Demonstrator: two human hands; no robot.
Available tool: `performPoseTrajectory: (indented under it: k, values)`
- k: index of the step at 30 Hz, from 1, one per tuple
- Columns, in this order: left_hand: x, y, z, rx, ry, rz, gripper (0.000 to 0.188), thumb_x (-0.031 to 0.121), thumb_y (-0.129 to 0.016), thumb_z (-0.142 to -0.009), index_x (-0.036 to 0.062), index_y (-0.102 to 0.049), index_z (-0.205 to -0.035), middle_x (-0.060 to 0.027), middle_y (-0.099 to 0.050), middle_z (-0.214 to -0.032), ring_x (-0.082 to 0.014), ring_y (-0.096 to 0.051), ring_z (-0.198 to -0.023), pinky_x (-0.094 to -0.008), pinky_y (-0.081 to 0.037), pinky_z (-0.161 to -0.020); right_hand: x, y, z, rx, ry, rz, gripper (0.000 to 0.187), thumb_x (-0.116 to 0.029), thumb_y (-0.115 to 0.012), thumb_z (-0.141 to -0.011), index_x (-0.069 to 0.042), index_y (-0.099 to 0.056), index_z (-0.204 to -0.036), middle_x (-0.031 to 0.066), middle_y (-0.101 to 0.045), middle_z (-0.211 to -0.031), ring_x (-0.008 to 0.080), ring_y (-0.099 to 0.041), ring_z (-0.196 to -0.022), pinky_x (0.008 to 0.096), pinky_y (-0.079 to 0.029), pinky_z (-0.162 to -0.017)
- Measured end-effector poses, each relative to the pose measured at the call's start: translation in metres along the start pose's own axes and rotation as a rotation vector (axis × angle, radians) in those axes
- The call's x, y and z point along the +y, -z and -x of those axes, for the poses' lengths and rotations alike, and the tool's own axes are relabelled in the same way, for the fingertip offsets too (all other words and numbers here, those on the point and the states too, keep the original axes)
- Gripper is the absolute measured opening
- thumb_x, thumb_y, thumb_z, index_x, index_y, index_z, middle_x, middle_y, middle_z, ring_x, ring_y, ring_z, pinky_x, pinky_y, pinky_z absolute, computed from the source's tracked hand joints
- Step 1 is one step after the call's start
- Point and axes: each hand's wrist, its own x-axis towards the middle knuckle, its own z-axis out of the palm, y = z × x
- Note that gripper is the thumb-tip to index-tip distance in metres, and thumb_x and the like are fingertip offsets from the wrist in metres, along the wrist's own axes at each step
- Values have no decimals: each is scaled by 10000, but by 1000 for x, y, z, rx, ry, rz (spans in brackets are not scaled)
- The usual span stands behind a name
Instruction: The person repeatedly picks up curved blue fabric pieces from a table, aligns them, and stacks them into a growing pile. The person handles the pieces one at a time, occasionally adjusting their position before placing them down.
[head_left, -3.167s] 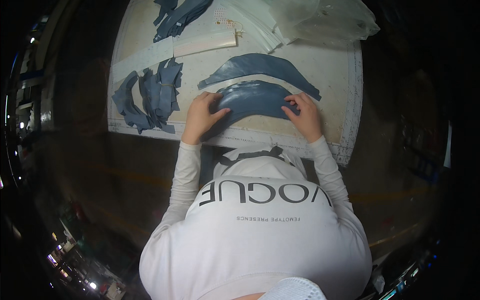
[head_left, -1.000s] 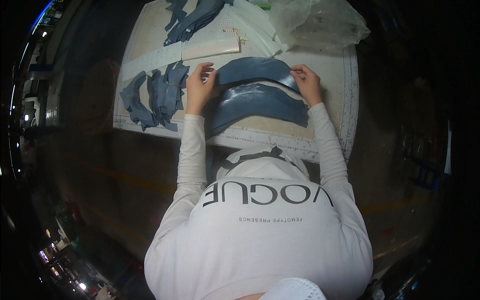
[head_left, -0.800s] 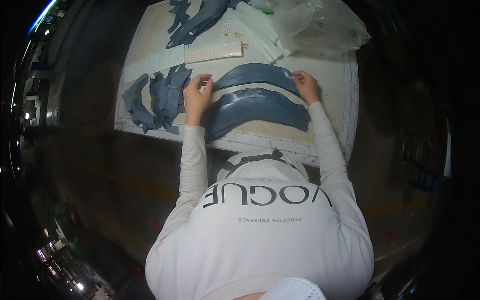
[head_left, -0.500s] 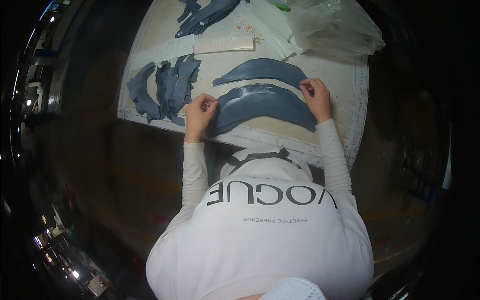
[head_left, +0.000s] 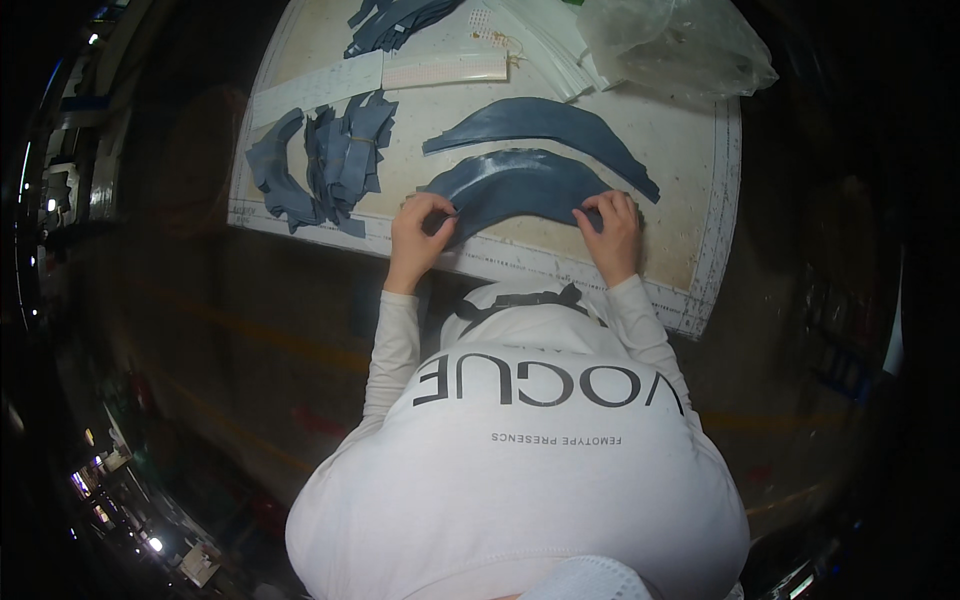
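Observation:
A curved blue-grey fabric piece (head_left: 520, 180) arches across the table in front of me, apparently part of a stack, with a shine along its upper left. My left hand (head_left: 420, 238) is closed, thumb and fingers pinching this piece near its left end. At the other end, my right hand (head_left: 612, 236) also pinches the near lower edge, its fingers covering that corner. Just beyond lies a second curved blue-grey fabric piece (head_left: 535, 115), flat and untouched, separated by a narrow strip of table.
Bundles of blue-grey fabric pieces (head_left: 350, 150) lie at the left of the white table (head_left: 690, 160). A clear ruler (head_left: 445, 68) and pale strips (head_left: 545, 45) are farther back. A crumpled plastic bag (head_left: 675, 50) sits at the far right, more blue-grey fabric (head_left: 405, 22) at the far left.
My right hand has left the far piece's right end and come nearer, onto the near piece. My left hand has shifted slightly right and nearer, and both hands now pinch the near piece.

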Motion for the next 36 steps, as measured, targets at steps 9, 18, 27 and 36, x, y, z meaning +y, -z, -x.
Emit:
performPoseTrajectory:
  k: [9, 18, 27, 36]
  values:
    - [13, 47, 21, -587, 239, 113, 132, 17, -699, -769, -3, -608, -864, -34, -617, -762, -106, -576, -745, -257, -480, -734, 2, 39, 31, -398, -158, -348, 165, -56, -759, -751, -10, -625, -834, 73, -596, -764, 168, -571, -619, 276, -462, -579]
    - [28, 25, -4, -342, 165, 94, 202, 41, -701, -810, 39, -637, -1001, -18, -599, -743, -90, -556, -684, -240, -459, -657, 17, 50, 20, -280, -285, -374, 147, -36, -720, -798, -21, -665, -933, 34, -662, -824, 91, -588, -705, 224, -466, -648]
    - [15, -15, -36, -97, 8, -323, 345, 141, -779, -723, 105, -658, -1044, -77, -613, -871, -259, -628, -795, -358, -496, -696, 25, 23, 2, -50, -271, -189, 291, -63, -741, -775, -61, -680, -1059, 57, -610, -838, 151, -582, -745, 256, -487, -706]
    - [7, -16, -28, -118, 56, -283, 250, 152, -771, -733, 64, -584, -873, -93, -608, -832, -272, -603, -739, -372, -466, -654, 19, 4, 13, 171, -168, -145, 239, -71, -764, -747, -38, -658, -959, 84, -604, -956, 241, -607, -903, 329, -498, -759]
